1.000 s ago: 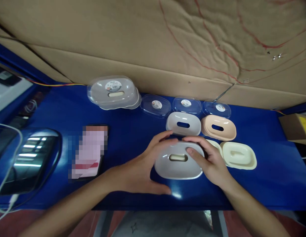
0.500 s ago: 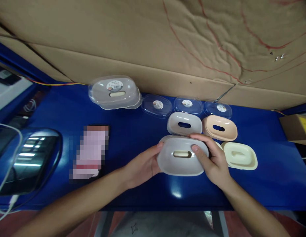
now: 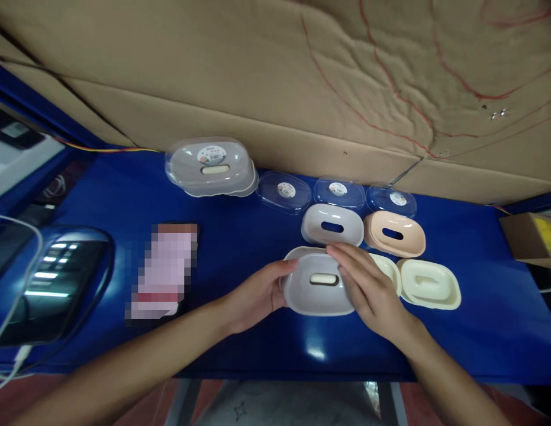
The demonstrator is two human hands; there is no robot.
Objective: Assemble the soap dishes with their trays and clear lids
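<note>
A grey oval soap dish [image 3: 319, 299] with a slot in its middle is between my hands, near the table's front edge. Through the slot something cream-coloured shows, and a second rim peeks out behind the top one. My left hand [image 3: 257, 296] grips the left end, thumb on the rim and fingers underneath. Over the right end lies my right hand [image 3: 375, 296], its fingers close together on the rim and hiding that end. Just beyond are another grey slotted dish [image 3: 332, 236] and a peach one [image 3: 395, 239]. To the right are cream trays [image 3: 430, 284], one partly behind my right hand.
Clear labelled lids [image 3: 284, 204] lie in a row at the back, beside a stack of lidded grey dishes [image 3: 208, 157]. A phone [image 3: 166, 269] and a dark tablet-like device [image 3: 53, 284] with cables are at left. A cardboard box [image 3: 530, 236] stands at right.
My left hand, first spread apart from the dish, has closed on its left end. The dish shifted slightly. My right hand's fingers have moved from its side onto the top and far rim.
</note>
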